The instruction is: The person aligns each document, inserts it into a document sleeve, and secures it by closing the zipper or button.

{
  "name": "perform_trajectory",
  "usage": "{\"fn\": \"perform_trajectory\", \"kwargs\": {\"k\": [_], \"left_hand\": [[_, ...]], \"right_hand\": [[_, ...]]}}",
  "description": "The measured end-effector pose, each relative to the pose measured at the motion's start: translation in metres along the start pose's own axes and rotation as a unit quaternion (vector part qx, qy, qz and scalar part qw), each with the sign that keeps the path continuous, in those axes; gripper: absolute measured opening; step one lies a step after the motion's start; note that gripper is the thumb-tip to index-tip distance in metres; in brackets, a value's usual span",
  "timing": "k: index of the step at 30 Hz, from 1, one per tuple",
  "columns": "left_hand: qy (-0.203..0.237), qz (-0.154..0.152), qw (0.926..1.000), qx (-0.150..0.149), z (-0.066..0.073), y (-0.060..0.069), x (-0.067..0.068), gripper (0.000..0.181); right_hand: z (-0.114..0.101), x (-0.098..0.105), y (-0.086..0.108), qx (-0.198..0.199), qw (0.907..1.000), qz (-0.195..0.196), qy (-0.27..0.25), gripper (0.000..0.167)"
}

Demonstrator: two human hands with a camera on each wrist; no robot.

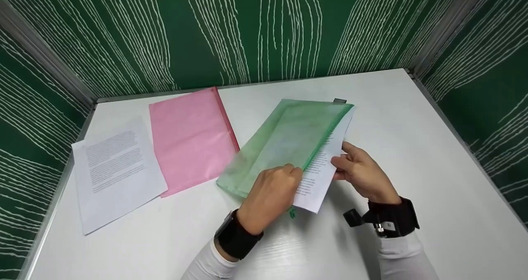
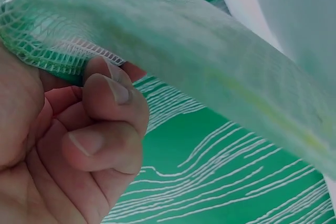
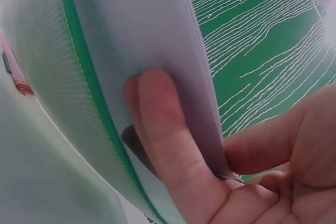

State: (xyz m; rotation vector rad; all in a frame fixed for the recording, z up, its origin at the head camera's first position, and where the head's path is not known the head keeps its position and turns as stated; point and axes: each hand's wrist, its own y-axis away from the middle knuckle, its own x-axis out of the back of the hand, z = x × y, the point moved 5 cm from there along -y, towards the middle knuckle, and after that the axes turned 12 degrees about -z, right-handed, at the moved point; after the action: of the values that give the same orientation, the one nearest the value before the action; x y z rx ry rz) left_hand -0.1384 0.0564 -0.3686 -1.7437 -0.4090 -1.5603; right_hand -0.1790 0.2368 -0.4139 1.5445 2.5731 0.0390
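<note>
A green mesh zipper pouch is held tilted above the white table, its opening toward the right. Printed sheets stick partly out of that opening; the rest shows faintly through the mesh. My left hand grips the pouch's near edge by the opening, and in the left wrist view its fingers curl at the mesh. My right hand pinches the outer edge of the sheets. In the right wrist view the paper stack lies between fingers and thumb, beside the green zipper edge.
A pink zipper pouch lies flat on the table left of the green one. Another set of printed sheets lies at the far left, overlapping the pink pouch's edge. Green walls with white lines stand round the table.
</note>
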Motion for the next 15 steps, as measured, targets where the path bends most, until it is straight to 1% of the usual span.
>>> {"fn": "perform_trajectory", "kwargs": {"k": [7, 10, 15], "left_hand": [[0.013, -0.001, 0.9999, -0.011, 0.0022, 0.0004, 0.0016, 0.020], [0.022, -0.001, 0.9997, -0.010, 0.0004, 0.0008, 0.0009, 0.021], [0.028, 0.006, 0.9995, -0.011, -0.0004, 0.0009, 0.0019, 0.023]], "right_hand": [[0.0021, -0.0003, -0.0015, -0.010, 0.9998, 0.007, 0.015, 0.043], [0.0031, -0.0004, -0.0010, -0.009, 0.9999, 0.002, 0.009, 0.042], [0.0021, 0.0003, 0.0010, 0.004, 0.9998, -0.017, -0.007, 0.045]]}}
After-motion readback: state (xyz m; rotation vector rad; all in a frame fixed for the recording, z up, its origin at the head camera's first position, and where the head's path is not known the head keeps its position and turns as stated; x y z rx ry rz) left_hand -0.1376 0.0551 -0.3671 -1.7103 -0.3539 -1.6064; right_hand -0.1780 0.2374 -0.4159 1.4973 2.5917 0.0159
